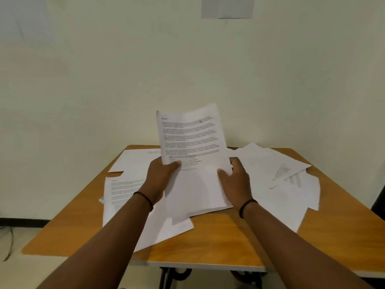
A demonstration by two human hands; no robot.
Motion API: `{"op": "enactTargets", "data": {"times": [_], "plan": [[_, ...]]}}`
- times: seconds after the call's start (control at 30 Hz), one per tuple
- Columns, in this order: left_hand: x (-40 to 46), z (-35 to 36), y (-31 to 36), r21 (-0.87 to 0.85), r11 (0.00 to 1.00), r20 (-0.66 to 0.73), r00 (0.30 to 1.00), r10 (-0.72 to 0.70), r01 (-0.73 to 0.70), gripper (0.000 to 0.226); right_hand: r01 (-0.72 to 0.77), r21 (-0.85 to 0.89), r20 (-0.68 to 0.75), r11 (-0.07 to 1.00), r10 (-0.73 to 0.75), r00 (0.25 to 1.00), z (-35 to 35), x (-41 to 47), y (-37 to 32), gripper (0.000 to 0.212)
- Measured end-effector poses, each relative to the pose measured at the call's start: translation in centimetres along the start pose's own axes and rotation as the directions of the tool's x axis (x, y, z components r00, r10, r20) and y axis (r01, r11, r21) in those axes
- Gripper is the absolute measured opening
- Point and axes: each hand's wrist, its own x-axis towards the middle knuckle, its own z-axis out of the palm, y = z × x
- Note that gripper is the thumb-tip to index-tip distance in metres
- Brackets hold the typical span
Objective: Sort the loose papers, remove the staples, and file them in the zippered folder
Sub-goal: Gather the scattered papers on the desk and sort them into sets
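Both forearms reach forward over the wooden table (218, 243), each wrist wearing a thin black band. The left hand (161, 180) pinches the lower left corner of a printed sheet (190, 136), thumb on its face, holding it upright and slightly tilted. The right hand (235, 182) grips the right edge of a thin white stack (195, 195) just below that sheet. Loose papers (279, 176), flat and lightly creased, lie scattered either side of the hands.

A plain office or study room: a small wooden table (218, 243) stands against a bare pale wall (125, 80), strewn with printed papers (277, 174). Two sheets (228, 7) are stuck high on the wall, and dark skirting (23, 222) runs along the floor at left.
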Motion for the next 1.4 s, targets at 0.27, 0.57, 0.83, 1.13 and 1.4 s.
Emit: {"op": "enactTargets", "data": {"times": [0.27, 0.57, 0.83, 1.13, 1.4], "plan": [[-1.0, -9.8, -1.3, 0.402, 0.894, -0.249, 0.963, -0.102, 0.199, 0.014, -0.134, -0.184, 0.294, 0.974, 0.184, 0.938, 8.5, -1.4, -1.0, 0.033], [-2.8, -15.2, -3.3, 0.771, 0.457, -0.316, 0.89, -0.329, 0.443, 0.035, 0.009, -0.496, 0.358, 0.869, 0.195, 0.913, 12.0, -2.9, 0.0, 0.007], [-1.4, -14.1, -4.0, 0.273, 0.829, -0.269, 0.866, -0.422, 0.488, 0.039, 0.005, -0.518, 0.351, 0.856, 0.208, 0.913, 11.7, -2.6, 0.3, 0.029], [-3.5, -16.0, 4.3, 0.023, 0.986, 0.093, 0.982, 0.162, -0.165, 0.044, -0.306, 0.462, 0.49, 0.832, 0.048, 0.87, 11.7, -1.0, -7.1, 0.04], [-3.9, -17.2, 3.2, -0.016, 0.993, -0.051, 0.992, 0.116, -0.117, 0.048, -0.052, 0.455, 0.266, 0.889, -0.08, 0.961, 13.5, -2.5, -8.2, 0.02]]}}
